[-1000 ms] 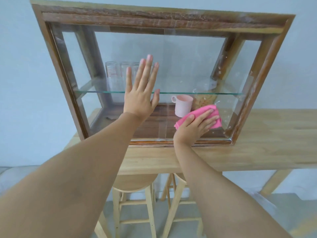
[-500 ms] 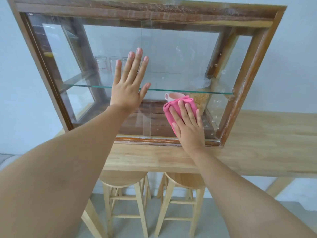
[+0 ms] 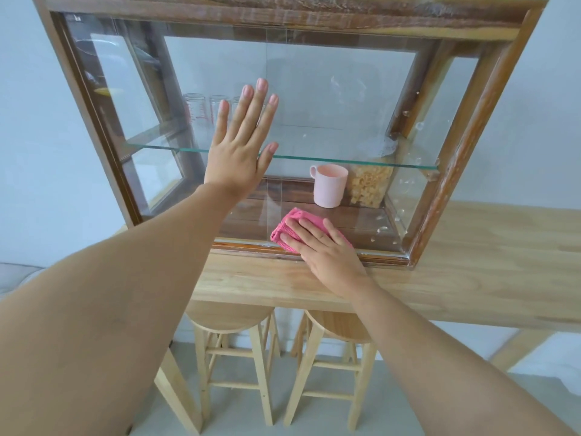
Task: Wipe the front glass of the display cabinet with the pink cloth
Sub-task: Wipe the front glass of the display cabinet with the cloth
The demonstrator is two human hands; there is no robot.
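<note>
A wooden display cabinet (image 3: 456, 158) with a front glass (image 3: 330, 99) stands on a light wooden table (image 3: 471, 278). My left hand (image 3: 239, 149) lies flat on the glass left of centre, fingers spread and pointing up, holding nothing. My right hand (image 3: 323, 253) presses a folded pink cloth (image 3: 287, 229) against the bottom of the glass, just above the lower frame and right of centre. Water drops and smears show on the right part of the glass.
Inside, a pink mug (image 3: 328, 185) and a jar of cereal (image 3: 369, 187) stand on the floor of the cabinet, clear glasses (image 3: 198, 111) on the glass shelf (image 3: 314, 158). Two wooden stools (image 3: 232, 347) sit under the table.
My right hand has swept the cloth from the lower right of the glass leftward and down to the bottom edge. My left hand stays flat on the glass. The view has moved closer.
</note>
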